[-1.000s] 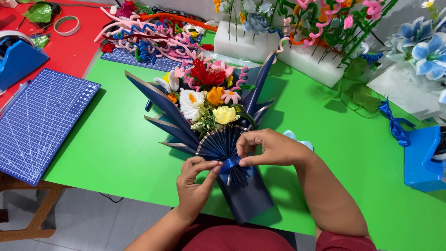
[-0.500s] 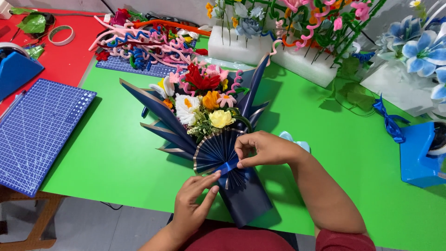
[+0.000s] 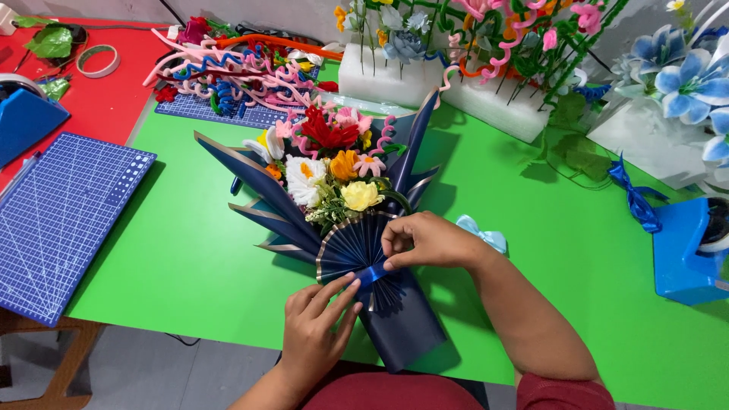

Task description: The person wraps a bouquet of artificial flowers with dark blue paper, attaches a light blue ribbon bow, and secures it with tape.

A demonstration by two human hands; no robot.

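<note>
Table: We see a green table [image 3: 190, 250] bearing everything, with a red surface to its left.
Cutting mat: A blue gridded mat [image 3: 64, 220] lies at the table's left edge, well apart from the hands, so the middle is free for the bouquet.
Bouquet: The bouquet [image 3: 342, 228] lies flat in the middle, its flowers pointing away from us and its navy paper stem end toward us, which brings the waist right under both hands.
Foam blocks: White foam blocks [image 3: 383, 76] at the far edge hold spare stems upright, near but not touching the bouquet.
Fan: A pleated navy fan [image 3: 353, 247] sits on the front of the wrap, its pleats gathered at the waist where the ribbon goes.
Right hand: Our right hand [image 3: 429, 241] rests on the fan's right side, thumb and fingertips pinching at the ribbon, we judge to hold it in place.
Left hand: Our left hand [image 3: 315, 326] comes up from below, fingers extended and touching the ribbon's left end, not clenched around it.
Spare bow: A pale blue bow [image 3: 486, 234] lies just beside the right wrist.
Ribbon: The blue ribbon [image 3: 372, 275] crosses the fan's base, between the two hands.
Change: Against the earlier frames, the left fingers have straightened toward the ribbon; the bouquet lies as it did.
</note>
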